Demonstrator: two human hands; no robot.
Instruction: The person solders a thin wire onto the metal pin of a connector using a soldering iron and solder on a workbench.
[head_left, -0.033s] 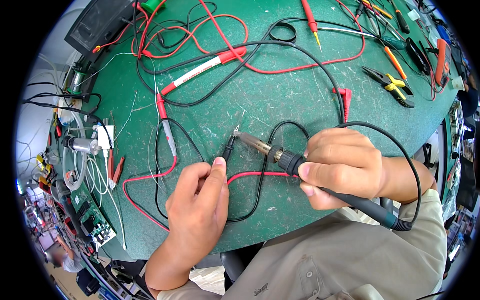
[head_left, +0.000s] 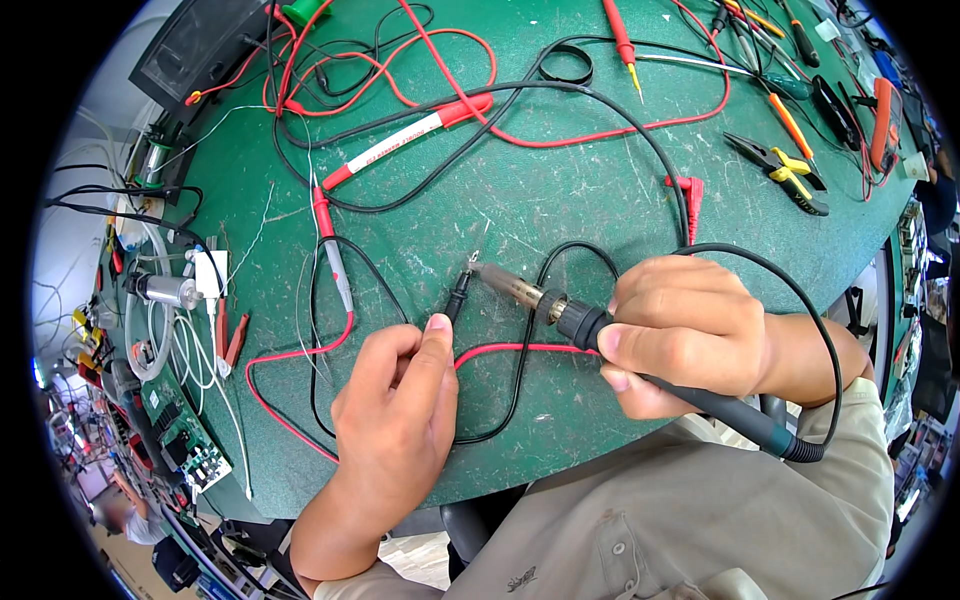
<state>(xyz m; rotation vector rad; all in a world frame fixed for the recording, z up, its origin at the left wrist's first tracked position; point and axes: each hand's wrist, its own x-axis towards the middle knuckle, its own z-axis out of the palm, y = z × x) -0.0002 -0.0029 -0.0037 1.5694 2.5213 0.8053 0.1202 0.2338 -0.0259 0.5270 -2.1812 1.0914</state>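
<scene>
My right hand (head_left: 690,335) is wrapped around the dark handle of a soldering iron (head_left: 572,322). Its metal barrel slants up and left, the tip at the far end of a black test probe (head_left: 458,293). That probe is pinched between the thumb and fingers of my left hand (head_left: 395,400), pointing away from me. A small bit of bare metal shows at the probe's end; whether the iron touches it I cannot tell. Beneath both hands run a red lead (head_left: 500,348) and a black lead (head_left: 515,395). Left of them lies a red and grey test probe (head_left: 335,262).
On the green mat (head_left: 570,190) lie a red and white marker pen (head_left: 395,142), a red probe (head_left: 622,42) and yellow-handled pliers (head_left: 785,175). Looped cables cross the far side. A circuit board (head_left: 185,440) and a metal cylinder (head_left: 168,290) are at left; screwdrivers (head_left: 785,85) lie far right.
</scene>
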